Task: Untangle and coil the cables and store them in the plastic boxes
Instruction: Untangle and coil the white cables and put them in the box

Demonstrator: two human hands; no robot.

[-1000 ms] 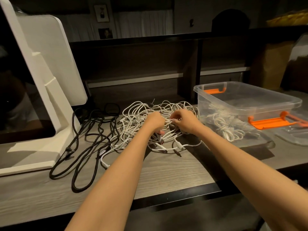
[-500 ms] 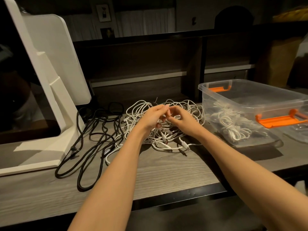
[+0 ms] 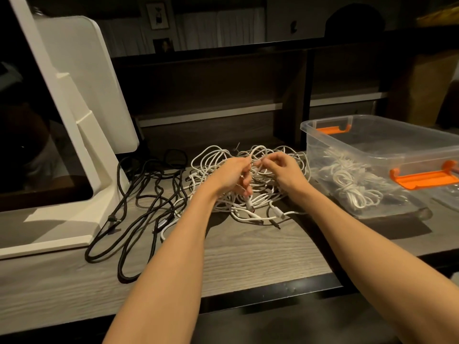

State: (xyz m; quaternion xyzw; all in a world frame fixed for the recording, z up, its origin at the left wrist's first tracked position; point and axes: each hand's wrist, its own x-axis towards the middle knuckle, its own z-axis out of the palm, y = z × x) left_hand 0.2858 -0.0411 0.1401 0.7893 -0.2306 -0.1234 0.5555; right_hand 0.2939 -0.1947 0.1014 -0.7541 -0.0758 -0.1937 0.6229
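Observation:
A tangled heap of white cables (image 3: pixel 250 207) lies in the middle of the wooden desk (image 3: pixel 248 254). My left hand (image 3: pixel 232 177) and my right hand (image 3: pixel 285 171) hover over the heap, fingertips close together, each pinching a white strand lifted from it. Loose black cables (image 3: pixel 139 194) sprawl to the left of the heap. A clear plastic box (image 3: pixel 387 155) with orange handles stands at the right, with coiled white cables (image 3: pixel 347 180) inside it.
A large white monitor (image 3: pixel 62 135) on its stand fills the left side. A dark shelf unit (image 3: pixel 223 95) runs along the back of the desk. A clear lid (image 3: pixel 447 197) lies beside the box at the far right. The desk's front edge is near me.
Both hands rose from deep in the white heap and drew a strand up between their fingertips. The view shifted slightly.

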